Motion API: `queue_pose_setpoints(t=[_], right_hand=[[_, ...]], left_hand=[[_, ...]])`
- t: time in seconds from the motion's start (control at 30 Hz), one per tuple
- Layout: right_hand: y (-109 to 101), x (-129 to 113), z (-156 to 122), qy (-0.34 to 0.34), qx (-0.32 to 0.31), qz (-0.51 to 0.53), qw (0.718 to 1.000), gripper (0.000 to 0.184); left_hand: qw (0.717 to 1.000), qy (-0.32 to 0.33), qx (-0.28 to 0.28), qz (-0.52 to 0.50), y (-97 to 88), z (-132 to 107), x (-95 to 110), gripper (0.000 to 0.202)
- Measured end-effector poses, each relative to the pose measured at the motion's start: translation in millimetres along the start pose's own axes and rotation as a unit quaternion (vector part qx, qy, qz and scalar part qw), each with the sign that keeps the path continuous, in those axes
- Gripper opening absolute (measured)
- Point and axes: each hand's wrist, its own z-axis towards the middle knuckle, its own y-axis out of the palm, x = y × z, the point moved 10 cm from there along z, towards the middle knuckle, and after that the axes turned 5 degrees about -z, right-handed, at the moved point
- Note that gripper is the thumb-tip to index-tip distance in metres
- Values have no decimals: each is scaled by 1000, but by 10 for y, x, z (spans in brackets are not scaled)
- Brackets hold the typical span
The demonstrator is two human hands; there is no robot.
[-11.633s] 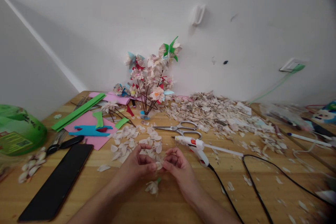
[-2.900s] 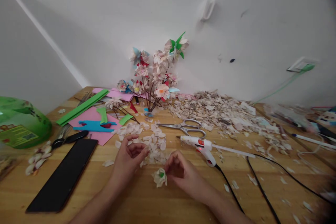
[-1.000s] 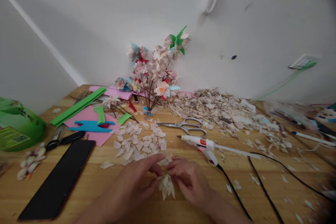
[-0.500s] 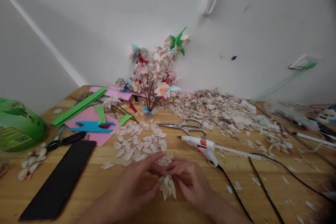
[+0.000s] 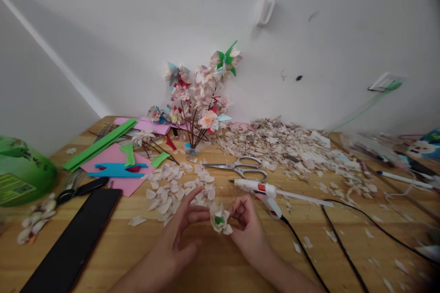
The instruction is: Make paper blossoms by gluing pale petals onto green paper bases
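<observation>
A small handmade flower [image 5: 220, 219] with cream petals and a green centre faces up between my hands. My right hand [image 5: 248, 226] pinches it from the right side, fingers curled. My left hand [image 5: 178, 238] lies to its left with thumb and fingers apart, and its fingertips reach the flower's left edge. Just beyond my hands is a loose pile of pale petals [image 5: 175, 190]. A white hot glue gun [image 5: 261, 189] rests on the table to the right, a glue stick in its back end. Metal scissors [image 5: 240, 166] lie behind it.
Finished flowers [image 5: 202, 96] stand in a small cup by the wall. Dry petal-like scraps [image 5: 282, 142] are heaped at the back right. On the left are a black phone [image 5: 74, 242], a green bottle [image 5: 25, 174] and coloured paper [image 5: 130, 178]. The glue gun's black cord [image 5: 302, 247] runs along the right.
The flower has been tipped so its green centre now faces up towards me. My left fingers have opened and spread, while my right hand stays pinched at the flower.
</observation>
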Motion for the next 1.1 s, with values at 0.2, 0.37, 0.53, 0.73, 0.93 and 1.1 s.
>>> queue_pose_setpoints(t=[0.2,0.37,0.53,0.73,0.93,1.1], right_hand=[[60,76,44,27,-27,46,998,39],[87,67,60,37,-42,47,997,42],[123,105,62,50,-57,53,996,41],[147,143,59,72,-72,71,992,41],[77,45,46,37,-47,12,998,36],[68,3,39,26,-45,-6,999,34]], left_hand=[[996,-7,11,93,-10,-42,21,85],[999,8,10,48,-4,5,36,81],[1000,19,14,12,0,20,15,81],[999,21,6,27,11,6,26,79],[1000,26,4,14,26,22,-2,87],[999,36,9,-26,23,24,-17,87]])
